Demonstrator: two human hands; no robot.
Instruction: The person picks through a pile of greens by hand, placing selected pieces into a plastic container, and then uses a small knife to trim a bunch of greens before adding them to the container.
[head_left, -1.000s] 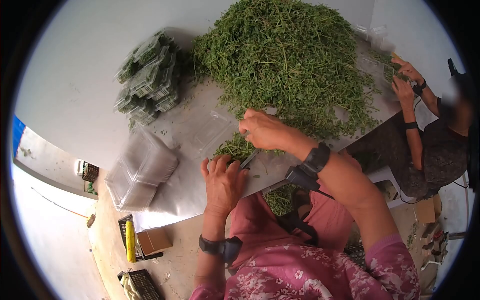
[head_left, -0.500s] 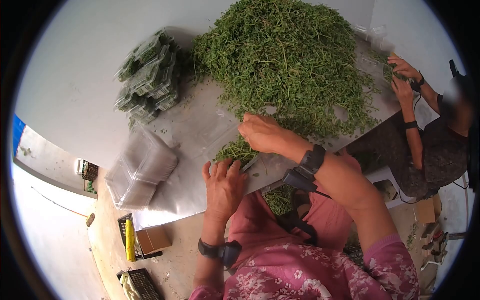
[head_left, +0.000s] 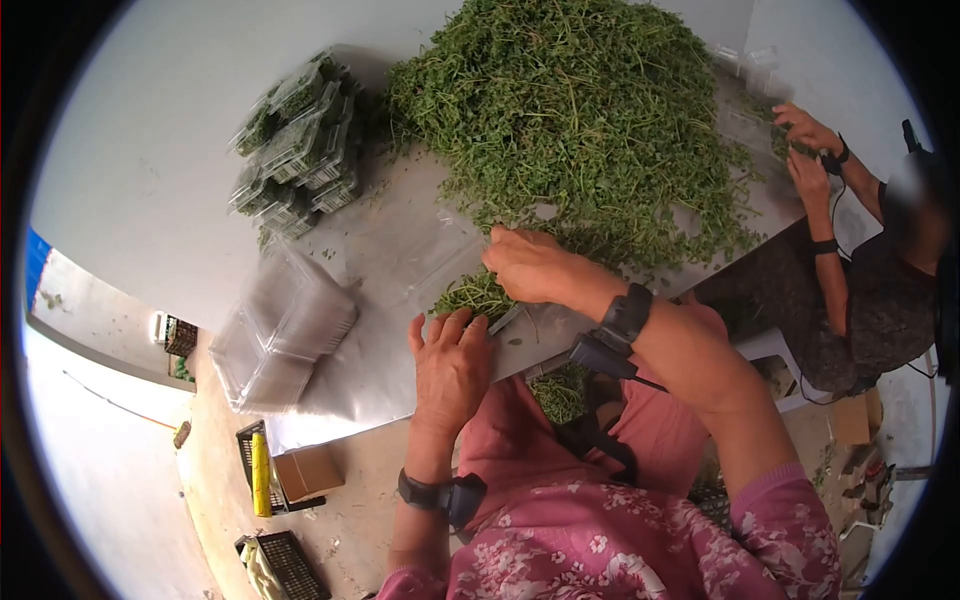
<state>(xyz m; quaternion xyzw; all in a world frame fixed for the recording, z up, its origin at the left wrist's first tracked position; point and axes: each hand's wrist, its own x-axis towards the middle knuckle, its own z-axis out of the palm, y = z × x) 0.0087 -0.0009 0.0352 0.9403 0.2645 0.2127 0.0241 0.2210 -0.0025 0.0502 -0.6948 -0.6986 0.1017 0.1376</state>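
Observation:
An open clear plastic clamshell box (head_left: 440, 262) lies on the table with leafy green stems (head_left: 470, 294) in its near half. My left hand (head_left: 450, 365) rests at the near side of this box, fingers stretched out and their tips touching the greens or the rim. Above the box's right end, my right hand (head_left: 530, 264) is closed with its fingers curled down; its fingertips are hidden, so what they hold does not show. Just behind my right hand rises a large heap of loose greens (head_left: 570, 120).
Nested empty clamshell boxes (head_left: 285, 330) stand at the table's left front. Filled, closed boxes (head_left: 300, 150) are piled behind them. At the right, a co-worker's hands (head_left: 808, 150) handle greens. Black crates (head_left: 285, 565) and a cardboard box (head_left: 308, 473) sit on the floor.
Both hands stay almost where they were, with only slight finger shifts. The view has moved a little. The co-worker's hands have shifted slightly.

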